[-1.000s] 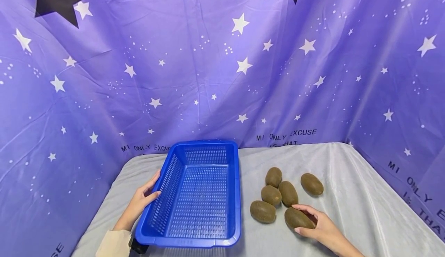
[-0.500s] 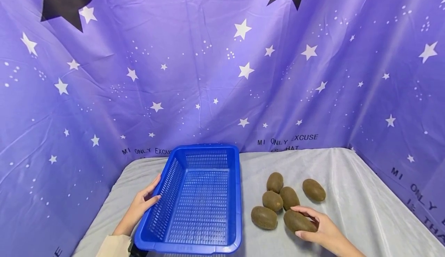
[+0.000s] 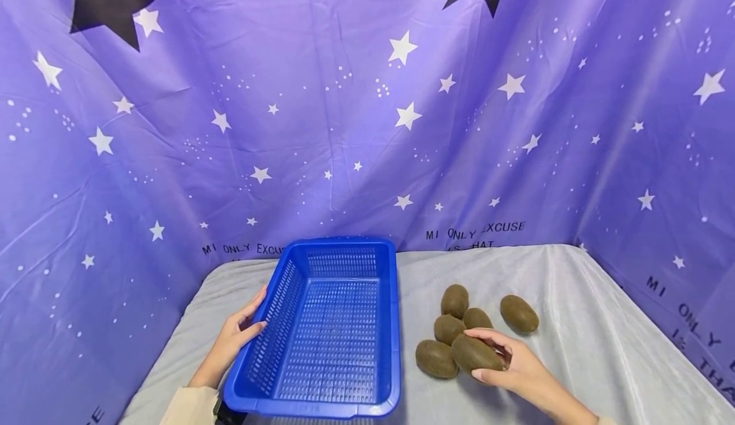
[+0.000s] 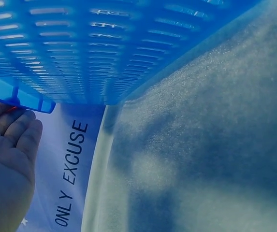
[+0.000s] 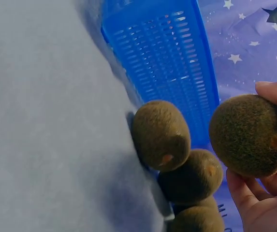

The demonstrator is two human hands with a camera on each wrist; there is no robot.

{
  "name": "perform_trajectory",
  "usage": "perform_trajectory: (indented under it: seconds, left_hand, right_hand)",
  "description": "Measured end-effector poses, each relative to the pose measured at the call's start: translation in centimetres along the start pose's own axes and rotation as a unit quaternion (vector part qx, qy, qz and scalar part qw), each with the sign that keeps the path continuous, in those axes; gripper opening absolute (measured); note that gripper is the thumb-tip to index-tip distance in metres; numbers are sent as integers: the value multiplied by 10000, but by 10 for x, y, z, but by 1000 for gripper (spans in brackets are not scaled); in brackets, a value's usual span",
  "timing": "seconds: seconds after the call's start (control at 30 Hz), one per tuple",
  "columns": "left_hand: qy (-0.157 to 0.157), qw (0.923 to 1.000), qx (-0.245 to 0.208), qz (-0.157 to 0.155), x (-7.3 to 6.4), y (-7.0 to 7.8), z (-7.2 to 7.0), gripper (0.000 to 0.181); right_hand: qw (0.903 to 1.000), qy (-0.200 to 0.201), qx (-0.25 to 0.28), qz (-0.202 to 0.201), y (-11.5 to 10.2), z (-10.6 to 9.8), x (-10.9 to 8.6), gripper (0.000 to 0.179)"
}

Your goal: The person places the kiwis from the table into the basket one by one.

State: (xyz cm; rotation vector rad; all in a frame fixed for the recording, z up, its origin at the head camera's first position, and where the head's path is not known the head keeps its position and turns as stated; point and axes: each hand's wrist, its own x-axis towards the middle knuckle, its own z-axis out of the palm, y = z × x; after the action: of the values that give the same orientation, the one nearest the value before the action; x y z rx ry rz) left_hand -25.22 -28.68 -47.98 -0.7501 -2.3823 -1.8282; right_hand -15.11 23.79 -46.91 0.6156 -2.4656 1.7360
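My right hand [image 3: 519, 367] holds a brown, fuzzy kiwi [image 3: 475, 353] between thumb and fingers. In the right wrist view the held kiwi [image 5: 249, 135] is lifted off the cloth. Just left of it lies another kiwi [image 3: 436, 358], with more behind, among them a kiwi [image 3: 449, 329] in a close cluster. One kiwi [image 3: 519, 314] lies apart on the right. My left hand [image 3: 230, 339] grips the left rim of a blue plastic basket [image 3: 396, 323], thumb over the rim and fingers outside. From the left wrist, those fingers [image 4: 27, 137] show under the rim.
A pale grey cloth [image 3: 574, 335] covers the table. Around its back and sides hangs a purple curtain [image 3: 321, 93] with stars and lettering. The basket has bare slotted walls and floor and stands left of the kiwis.
My right hand has raised the kiwi and brought it left, so it now overlaps the cluster. The left hand stays on the basket rim. The head view has tilted slightly.
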Motion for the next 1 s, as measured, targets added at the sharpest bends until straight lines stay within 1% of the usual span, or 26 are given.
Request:
perform_trajectory:
  seconds: [0.13,0.27,0.37,0.53,0.6,0.73,1.0]
  left_hand:
    - [-58,9999,-72,125,0,1,0,60]
    - [-34,9998,-211,33,0,2,1,60]
    - [-28,9998,-209,10,0,2,1,60]
    - [127,9997,-201,-75,-1,0,2,60]
    - [188,9996,-174,-80,-1,-1,3,60]
    - [211,9995,-213,-44,-2,-3,3,60]
    - [203,9993,-232,-190,-1,-2,2,60]
  right_hand:
    - [9999,-32,123,-102,-2,3,4,50]
    - [9996,-20,130,-267,-5,8,8,49]
    - [9993,20,129,-339,-8,11,12,49]
    - [9980,7,178,-610,-12,17,25,49]
    - [9980,-3,228,-584,-13,19,29,49]
    - [9980,-59,339,-525,-16,23,36,48]
    - [9953,-110,545,-799,-22,31,51,47]
